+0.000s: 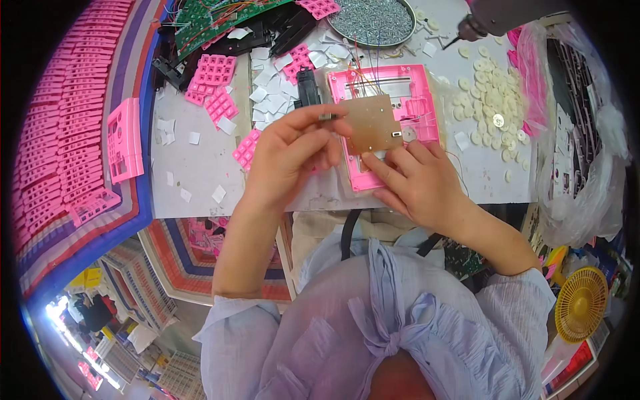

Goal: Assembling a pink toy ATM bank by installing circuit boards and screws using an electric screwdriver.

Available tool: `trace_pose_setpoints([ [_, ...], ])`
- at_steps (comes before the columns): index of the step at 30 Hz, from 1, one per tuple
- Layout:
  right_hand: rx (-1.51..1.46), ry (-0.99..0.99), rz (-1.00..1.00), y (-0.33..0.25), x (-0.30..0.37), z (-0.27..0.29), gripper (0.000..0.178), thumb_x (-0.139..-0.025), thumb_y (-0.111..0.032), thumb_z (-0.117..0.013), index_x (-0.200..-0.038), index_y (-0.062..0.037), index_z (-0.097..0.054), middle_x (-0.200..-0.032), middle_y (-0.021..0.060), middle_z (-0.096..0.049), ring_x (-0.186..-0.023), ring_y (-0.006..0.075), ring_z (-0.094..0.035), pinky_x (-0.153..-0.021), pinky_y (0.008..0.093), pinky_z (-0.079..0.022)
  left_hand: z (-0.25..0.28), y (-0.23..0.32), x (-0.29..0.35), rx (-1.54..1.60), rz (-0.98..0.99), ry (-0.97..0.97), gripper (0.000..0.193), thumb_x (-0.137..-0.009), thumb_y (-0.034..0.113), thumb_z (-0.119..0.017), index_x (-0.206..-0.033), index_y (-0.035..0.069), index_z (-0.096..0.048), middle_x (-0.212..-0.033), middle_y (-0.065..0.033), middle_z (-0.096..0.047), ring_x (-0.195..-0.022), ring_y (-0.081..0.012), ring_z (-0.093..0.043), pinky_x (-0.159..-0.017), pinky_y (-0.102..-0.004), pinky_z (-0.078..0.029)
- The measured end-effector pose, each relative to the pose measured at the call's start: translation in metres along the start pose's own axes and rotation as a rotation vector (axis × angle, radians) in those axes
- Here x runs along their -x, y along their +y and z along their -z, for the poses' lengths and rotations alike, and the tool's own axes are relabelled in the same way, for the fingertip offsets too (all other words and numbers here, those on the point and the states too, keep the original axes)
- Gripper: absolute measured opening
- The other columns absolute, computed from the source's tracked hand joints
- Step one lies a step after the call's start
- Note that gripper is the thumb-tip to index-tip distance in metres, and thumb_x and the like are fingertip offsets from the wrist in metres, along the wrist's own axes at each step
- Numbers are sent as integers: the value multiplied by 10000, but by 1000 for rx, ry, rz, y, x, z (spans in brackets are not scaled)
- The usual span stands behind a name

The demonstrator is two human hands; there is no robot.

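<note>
A pink plastic housing [419, 83] lies on the table in front of me, its hollow side up. Over it sits a brown circuit board [373, 123], with thin coloured wires [360, 77] running up from its far side. My left hand [293, 150] is at the board's left edge, thumb and index finger closed on a small dark part [328, 117] too small to identify. My right hand [423, 177] has its curled fingers at the board's near right edge, gripping it above the housing. The undersides of those fingertips are hidden.
Behind are a metal tray of screws [373, 23], green circuit boards [220, 27] and a black plastic part [307, 87]. White discs [490, 93] lie right, below a hanging power tool [477, 27]. Pink keypads [212, 75] and white squares [270, 87] lie left, beside stacked pink parts [63, 127].
</note>
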State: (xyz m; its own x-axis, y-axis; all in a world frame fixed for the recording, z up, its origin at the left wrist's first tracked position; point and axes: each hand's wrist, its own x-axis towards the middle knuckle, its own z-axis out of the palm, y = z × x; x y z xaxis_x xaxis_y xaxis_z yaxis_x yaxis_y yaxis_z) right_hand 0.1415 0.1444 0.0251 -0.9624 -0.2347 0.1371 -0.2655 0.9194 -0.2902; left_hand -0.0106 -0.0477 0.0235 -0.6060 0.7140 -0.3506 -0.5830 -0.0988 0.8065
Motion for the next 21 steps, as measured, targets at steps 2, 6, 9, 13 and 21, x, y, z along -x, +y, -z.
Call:
trace_pose_setpoints([
  [2,30,-30,36,5,1,2,510,-824,-319,-741,-1299,-157,-648,-978,17,-585,-932,202,-578,-759,360,-439,-6,0,-5,-163,-6,22,293,-985,67,-598,-1251,-46,-651,-1013,-107,-721,-694,-84,-580,-581,-225,-443],
  [6,4,-93,107,13,-1,10,516,-824,-336,-741,-1306,-182,-640,-994,20,-586,-936,194,-578,-765,354,-439,-15,-8,-9,-400,-210,27,198,-972,45,-640,-1137,-44,-705,-1005,-97,-718,-733,-79,-611,-605,-220,-462],
  [9,-53,-117,79,14,-3,12,426,-824,-314,-745,-1217,-159,-687,-997,31,-586,-931,208,-581,-777,367,-451,-24,-14,-12,-447,-425,56,139,-958,23,-665,-1062,-46,-725,-1000,-82,-715,-743,-76,-619,-623,-213,-466],
  [13,-179,-33,90,24,7,6,278,-827,-259,-750,-1063,-113,-729,-928,58,-588,-883,242,-588,-747,388,-485,-23,-17,2,-564,-323,38,117,-925,5,-695,-1027,-28,-742,-933,-55,-714,-737,-77,-621,-625,-216,-462],
  [21,-505,329,-54,23,4,29,249,-786,-71,-779,-1025,-56,-713,-1002,90,-695,-873,297,-662,-747,384,-542,-49,-19,5,-1101,-587,-127,85,-834,26,-750,-915,27,-724,-731,-81,-640,-594,-189,-592,-547,-299,-457],
])
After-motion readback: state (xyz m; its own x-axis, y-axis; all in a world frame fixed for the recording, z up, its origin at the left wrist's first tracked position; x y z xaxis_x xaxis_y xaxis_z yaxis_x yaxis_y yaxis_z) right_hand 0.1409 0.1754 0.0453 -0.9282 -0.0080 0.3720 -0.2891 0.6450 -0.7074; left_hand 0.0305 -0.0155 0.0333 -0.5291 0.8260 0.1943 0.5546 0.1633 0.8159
